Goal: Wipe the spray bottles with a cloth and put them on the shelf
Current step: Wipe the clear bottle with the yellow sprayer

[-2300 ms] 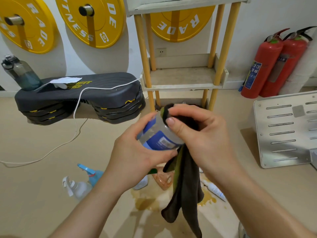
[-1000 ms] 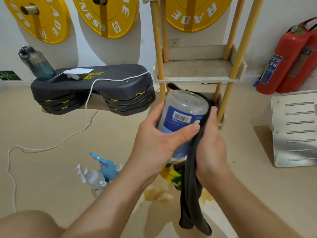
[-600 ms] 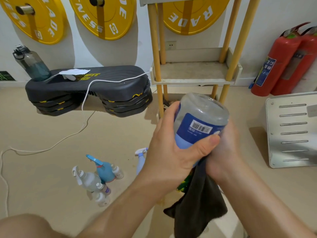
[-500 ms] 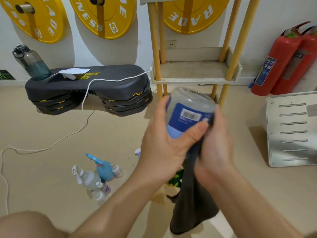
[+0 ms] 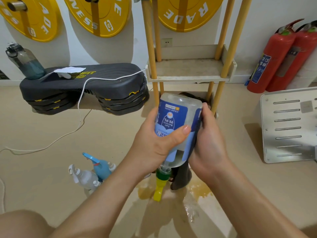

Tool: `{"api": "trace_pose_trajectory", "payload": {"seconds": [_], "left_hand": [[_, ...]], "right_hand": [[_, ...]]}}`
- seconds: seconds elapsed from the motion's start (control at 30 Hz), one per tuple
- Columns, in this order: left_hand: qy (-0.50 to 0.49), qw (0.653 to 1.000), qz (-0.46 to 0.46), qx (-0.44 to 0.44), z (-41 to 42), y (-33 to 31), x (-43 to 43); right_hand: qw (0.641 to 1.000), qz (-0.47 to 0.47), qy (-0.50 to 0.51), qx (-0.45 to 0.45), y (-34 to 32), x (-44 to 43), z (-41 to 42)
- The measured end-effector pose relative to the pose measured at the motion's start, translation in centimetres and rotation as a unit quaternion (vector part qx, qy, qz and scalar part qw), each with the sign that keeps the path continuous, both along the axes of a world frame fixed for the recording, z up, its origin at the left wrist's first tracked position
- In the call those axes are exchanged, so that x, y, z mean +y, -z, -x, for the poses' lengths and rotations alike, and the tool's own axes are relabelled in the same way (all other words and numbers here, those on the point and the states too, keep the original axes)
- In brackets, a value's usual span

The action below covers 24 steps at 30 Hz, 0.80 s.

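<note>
Clear spray bottle (image 5: 173,121) upended, fill unclear | left hand (image 5: 154,145) grips it | right hand (image 5: 209,141) clasps dark cloth (image 5: 181,177) against it | barcode since turned away.

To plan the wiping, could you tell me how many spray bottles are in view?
3: the held bottle, upside down; a blue bottle and a clear bottle on the floor; smaller ones beside them are unclear.
</note>
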<state>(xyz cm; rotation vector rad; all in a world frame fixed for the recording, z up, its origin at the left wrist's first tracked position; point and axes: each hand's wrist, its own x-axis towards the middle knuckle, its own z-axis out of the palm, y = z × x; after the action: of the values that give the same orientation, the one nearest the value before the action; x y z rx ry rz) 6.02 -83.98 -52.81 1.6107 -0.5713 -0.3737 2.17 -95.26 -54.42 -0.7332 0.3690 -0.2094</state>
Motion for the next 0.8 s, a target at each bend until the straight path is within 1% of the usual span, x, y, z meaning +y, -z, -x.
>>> {"api": "trace_pose_trajectory", "payload": {"seconds": [0.07,0.17,0.23,0.27,0.37,0.43,0.47,0.53,0.6,0.67,0.73,0.77,0.8], "left_hand": [[-0.045,0.999,-0.013,-0.027,-0.1,0.1,-0.1],[-0.12,0.987,-0.051,-0.095,-1.1,0.9,-0.2],[-0.119,0.985,-0.058,-0.109,-1.0,1.1,-0.1],[-0.097,0.988,-0.05,-0.107,-0.7,0.9,0.0],[-0.039,0.995,-0.014,-0.085,-0.4,0.3,0.6],[-0.035,0.997,0.02,-0.061,-0.6,0.1,0.8],[-0.036,0.998,0.036,-0.034,-0.6,0.1,0.8],[-0.023,0.997,0.066,0.033,-0.5,0.0,0.7],[-0.019,0.996,0.069,0.048,-0.1,-0.2,0.6],[-0.057,0.998,0.028,-0.015,-0.2,0.1,0.6],[-0.121,0.986,-0.026,-0.11,-0.3,0.3,0.6],[-0.137,0.98,-0.045,-0.137,-0.2,0.5,0.7],[-0.132,0.979,-0.055,-0.147,-0.1,0.6,0.7]], "right_hand": [[1.0,0.02,-0.015,-0.012,0.0,0.7,0.2],[0.992,0.107,-0.007,-0.067,0.4,2.5,0.2],[0.98,0.174,0.002,-0.093,0.8,3.3,0.1],[0.978,0.183,0.004,-0.099,0.7,3.2,0.1],[0.989,0.114,0.009,-0.089,0.6,1.1,-0.1],[0.995,0.074,0.0,-0.071,0.2,0.4,0.0],[0.996,0.066,-0.012,-0.056,0.0,0.4,0.1],[0.996,0.081,-0.028,-0.034,0.1,0.8,0.5],[0.992,0.116,-0.028,-0.043,0.0,1.3,0.8],[0.983,0.163,-0.034,-0.072,-0.4,2.0,0.9],[0.97,0.231,-0.03,-0.072,-0.4,2.9,1.0],[0.966,0.246,-0.032,-0.07,-0.3,3.3,1.2],[0.965,0.249,-0.034,-0.071,-0.3,3.6,1.3]]}}
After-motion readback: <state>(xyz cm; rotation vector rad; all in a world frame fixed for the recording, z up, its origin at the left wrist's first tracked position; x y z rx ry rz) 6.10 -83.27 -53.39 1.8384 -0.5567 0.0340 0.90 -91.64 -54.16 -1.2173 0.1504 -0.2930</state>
